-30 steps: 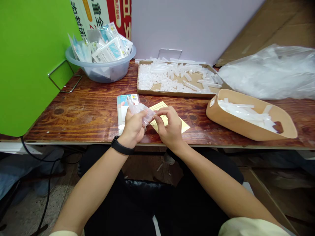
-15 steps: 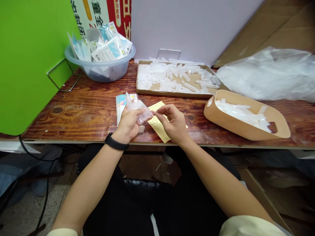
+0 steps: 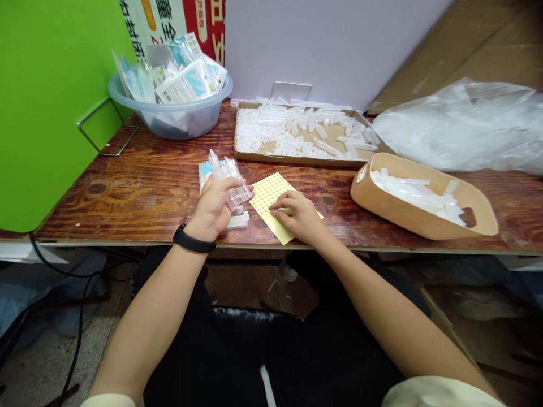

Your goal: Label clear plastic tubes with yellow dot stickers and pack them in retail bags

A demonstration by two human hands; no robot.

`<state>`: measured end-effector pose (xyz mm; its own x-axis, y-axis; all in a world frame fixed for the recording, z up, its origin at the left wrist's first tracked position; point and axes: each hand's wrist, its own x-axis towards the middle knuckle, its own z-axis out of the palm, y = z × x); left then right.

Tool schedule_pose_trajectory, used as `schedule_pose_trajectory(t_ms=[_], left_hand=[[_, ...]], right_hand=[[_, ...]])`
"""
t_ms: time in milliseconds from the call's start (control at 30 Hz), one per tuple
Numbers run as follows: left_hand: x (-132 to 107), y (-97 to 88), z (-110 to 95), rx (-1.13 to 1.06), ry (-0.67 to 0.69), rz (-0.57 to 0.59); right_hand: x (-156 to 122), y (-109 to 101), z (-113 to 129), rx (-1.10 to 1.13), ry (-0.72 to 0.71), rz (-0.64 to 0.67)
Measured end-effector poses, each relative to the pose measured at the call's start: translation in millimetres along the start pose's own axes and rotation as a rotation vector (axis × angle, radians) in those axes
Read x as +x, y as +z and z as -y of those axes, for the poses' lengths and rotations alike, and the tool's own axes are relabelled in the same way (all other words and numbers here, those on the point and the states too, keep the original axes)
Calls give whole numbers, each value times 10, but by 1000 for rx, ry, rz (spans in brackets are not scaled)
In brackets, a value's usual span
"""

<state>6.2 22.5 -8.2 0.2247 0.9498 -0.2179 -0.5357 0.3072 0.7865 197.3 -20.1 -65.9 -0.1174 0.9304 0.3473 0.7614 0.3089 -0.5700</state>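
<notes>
My left hand [image 3: 214,206] is closed round a clear plastic packet of small tubes [image 3: 229,180], held a little above the table's front edge. A black band sits on that wrist. My right hand [image 3: 297,213] rests on a yellow sheet of small round stickers [image 3: 268,195], fingers curled and fingertips pressed onto the sheet. Under my left hand lies a stack of printed packets [image 3: 233,217] on the wooden table [image 3: 148,186].
A grey basin [image 3: 178,116] of filled packets stands at the back left beside a green board [image 3: 46,102]. A flat cardboard tray [image 3: 297,155] holds several clear tubes. A tan scoop-shaped bin [image 3: 424,220] with tubes lies right, a plastic bag [image 3: 462,124] behind it.
My right hand has left the packet's end and dropped onto the yellow sticker sheet. My left hand has tilted the packet up and drawn it slightly left.
</notes>
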Motion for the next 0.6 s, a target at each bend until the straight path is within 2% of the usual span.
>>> schedule_pose_trajectory(t_ms=[200,333,433,600], left_hand=[[15,-13,-22,48,-82,-65],[36,-4,-28,46,-78,-113],[43,11,-27,11,-78,-105],[19,33,-34,7,-44,-65]], right_hand=[[28,-13,-14,7,28,17],[-13,0,-6,-9,-29,-24],[-23,2,3,-17,-47,-36],[29,-16,12,12,25,22]])
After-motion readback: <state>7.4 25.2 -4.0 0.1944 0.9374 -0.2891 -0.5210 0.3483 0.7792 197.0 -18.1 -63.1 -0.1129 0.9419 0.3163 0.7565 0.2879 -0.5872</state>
